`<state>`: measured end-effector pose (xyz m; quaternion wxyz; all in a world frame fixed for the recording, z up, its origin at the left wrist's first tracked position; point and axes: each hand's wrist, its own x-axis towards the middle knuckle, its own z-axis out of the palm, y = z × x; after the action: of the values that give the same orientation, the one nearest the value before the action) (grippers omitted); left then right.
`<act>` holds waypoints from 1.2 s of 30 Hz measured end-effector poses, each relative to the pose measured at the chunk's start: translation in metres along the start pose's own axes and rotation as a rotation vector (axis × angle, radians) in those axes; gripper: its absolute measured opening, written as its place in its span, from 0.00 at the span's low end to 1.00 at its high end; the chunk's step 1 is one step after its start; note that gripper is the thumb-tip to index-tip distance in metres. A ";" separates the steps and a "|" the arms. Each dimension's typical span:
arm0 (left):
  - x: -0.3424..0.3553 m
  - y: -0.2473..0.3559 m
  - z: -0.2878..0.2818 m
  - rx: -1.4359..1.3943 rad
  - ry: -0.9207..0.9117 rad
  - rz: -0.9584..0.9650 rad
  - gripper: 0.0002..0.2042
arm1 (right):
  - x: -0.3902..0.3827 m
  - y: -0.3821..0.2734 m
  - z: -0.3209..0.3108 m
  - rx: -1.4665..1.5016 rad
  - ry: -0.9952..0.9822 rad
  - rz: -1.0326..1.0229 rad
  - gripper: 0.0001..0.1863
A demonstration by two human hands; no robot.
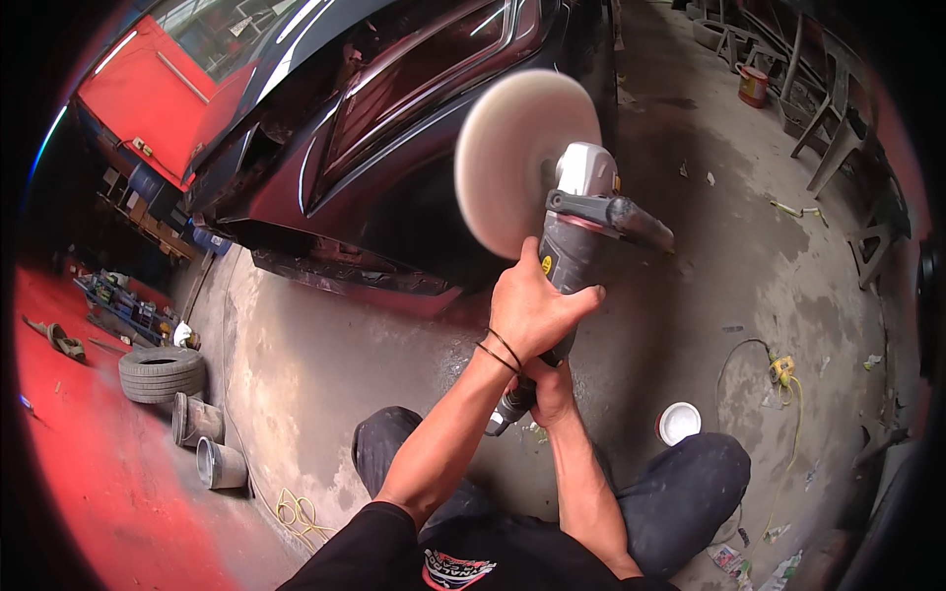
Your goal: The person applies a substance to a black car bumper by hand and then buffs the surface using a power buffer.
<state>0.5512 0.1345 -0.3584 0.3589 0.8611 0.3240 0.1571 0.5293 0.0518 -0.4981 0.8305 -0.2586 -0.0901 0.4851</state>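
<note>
An angle polisher (570,251) with a grey body and silver head is held in both my hands, pad end upward. Its round white pad (507,148) looks smeared, as if spinning, in front of the glossy dark car body (404,202); I cannot tell whether they touch. My left hand (535,307) wraps around the polisher's body, with thin dark bands on that wrist. Lower down, my right hand (552,389) is closed around the rear grip, its fingers partly hidden. The black side handle (641,222) sticks out to the right, unheld.
By my right knee stands a small white-topped tub (679,424). A yellow plug connector (781,369) and cord lie further right. At the left are a tire (162,374) and grey buckets (221,463). Plastic chairs (833,133) and a red bucket (753,86) stand at the far right.
</note>
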 end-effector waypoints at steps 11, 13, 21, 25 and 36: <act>-0.099 -0.132 -0.035 -0.278 0.299 -0.058 0.35 | -0.030 0.131 0.000 -0.263 -0.148 0.208 0.13; -0.106 -0.140 -0.039 -0.293 0.355 -0.109 0.35 | -0.034 0.144 -0.003 -0.296 -0.154 0.212 0.14; -0.088 -0.162 -0.019 -0.002 0.069 -0.262 0.44 | -0.045 0.160 -0.015 -0.121 0.061 0.217 0.25; -0.079 -0.165 -0.001 -0.030 -0.059 -0.278 0.43 | -0.054 0.155 -0.046 -0.075 0.081 0.338 0.26; -0.126 -0.176 -0.023 -0.190 0.063 -0.330 0.39 | -0.094 0.183 -0.080 -0.203 0.104 0.286 0.43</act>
<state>0.3685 0.1557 -0.4742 0.4490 0.7533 0.4557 0.1530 0.3737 0.0164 -0.6509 0.7262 -0.3761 -0.0577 0.5726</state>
